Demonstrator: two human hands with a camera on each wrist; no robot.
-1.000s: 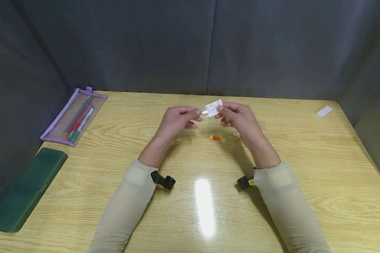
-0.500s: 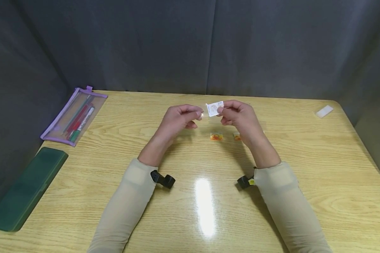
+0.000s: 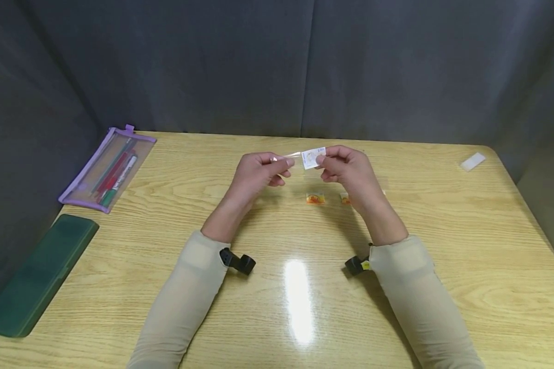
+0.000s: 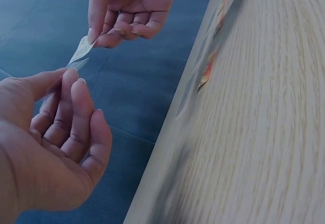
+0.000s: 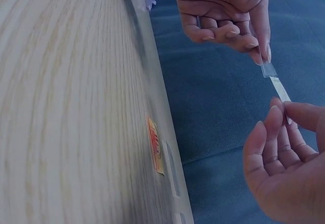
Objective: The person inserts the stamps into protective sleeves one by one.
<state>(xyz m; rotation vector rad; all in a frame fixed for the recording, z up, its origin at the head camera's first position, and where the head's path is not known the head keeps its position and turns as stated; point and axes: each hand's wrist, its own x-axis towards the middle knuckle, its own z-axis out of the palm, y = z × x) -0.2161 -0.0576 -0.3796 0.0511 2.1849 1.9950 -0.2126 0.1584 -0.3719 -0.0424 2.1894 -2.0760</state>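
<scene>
My left hand (image 3: pixel 264 170) pinches a small clear plastic sleeve (image 5: pixel 269 70) between thumb and fingers. Opposite it, my right hand (image 3: pixel 351 169) pinches a small white printed stamp (image 3: pixel 311 159) by one edge. Stamp and sleeve meet edge to edge in the head view, both raised above the table; in the left wrist view the sleeve (image 4: pixel 78 64) overlaps the stamp's near end. Below the hands lies an orange-and-yellow stamp (image 3: pixel 315 198) on the wood. A second orange stamp (image 3: pixel 345 198) is partly hidden behind my right hand.
At the left lie a purple-edged mesh pencil pouch (image 3: pixel 108 171) with pens and a dark green case (image 3: pixel 41 271). A white block (image 3: pixel 473 162) sits near the far right corner. Grey curtains (image 3: pixel 300 66) stand behind the wooden table (image 3: pixel 175 215).
The stamp has moved slightly right and turned more level. My left fingers have shifted on the clear sleeve, whose shiny edge now shows stretching toward the stamp.
</scene>
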